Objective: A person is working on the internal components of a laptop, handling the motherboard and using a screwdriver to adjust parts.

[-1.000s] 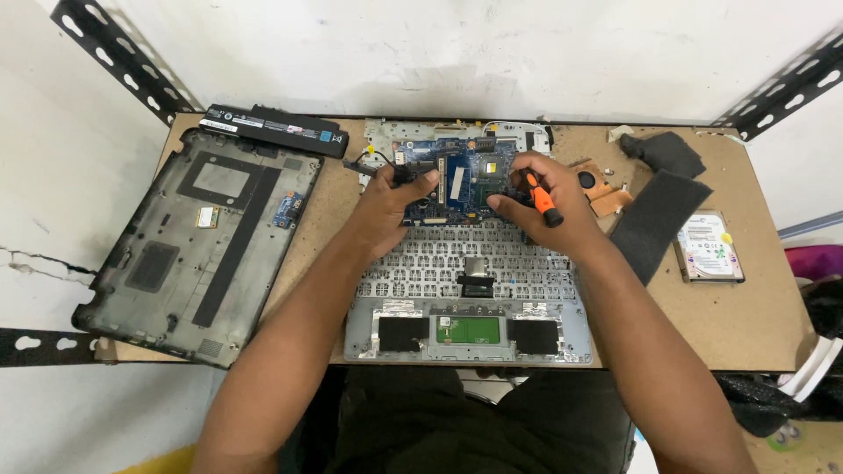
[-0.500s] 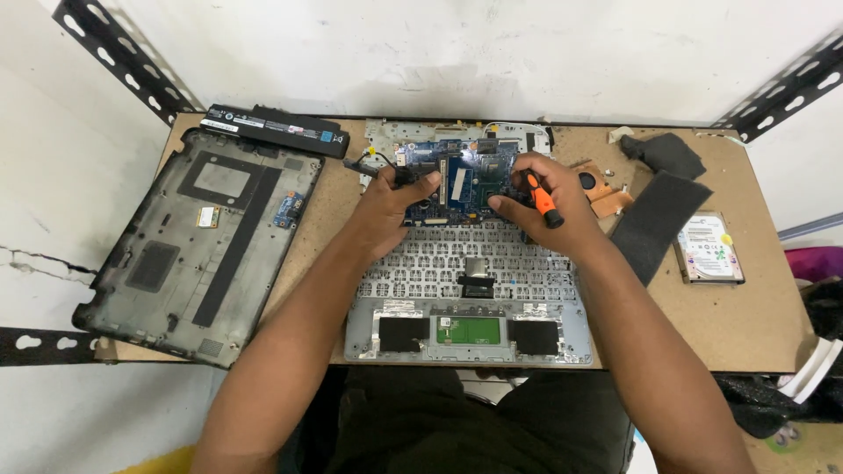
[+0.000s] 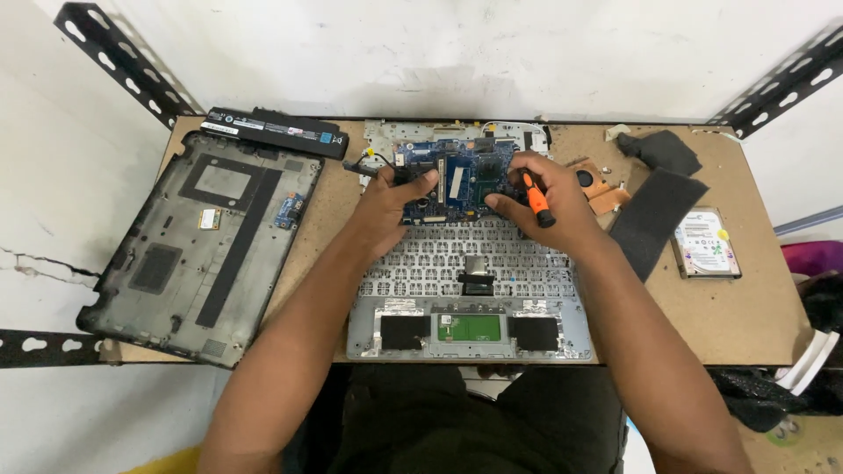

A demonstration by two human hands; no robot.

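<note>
A blue circuit board [image 3: 457, 180] sits in the far half of an opened laptop chassis [image 3: 470, 329] at the middle of the counter [image 3: 746, 307]. The left hand [image 3: 391, 202] pinches the board's left edge; the right hand [image 3: 549, 206] presses its right edge while gripping an orange-handled screwdriver [image 3: 536, 197]. Compared with a second ago, neither hand nor board has visibly shifted, so the board looks seated, not lifted. Left lies the black bottom cover [image 3: 198, 241], far left a battery [image 3: 272, 132]; right lie dark pads [image 3: 659, 215] and a hard drive [image 3: 705, 243].
</note>
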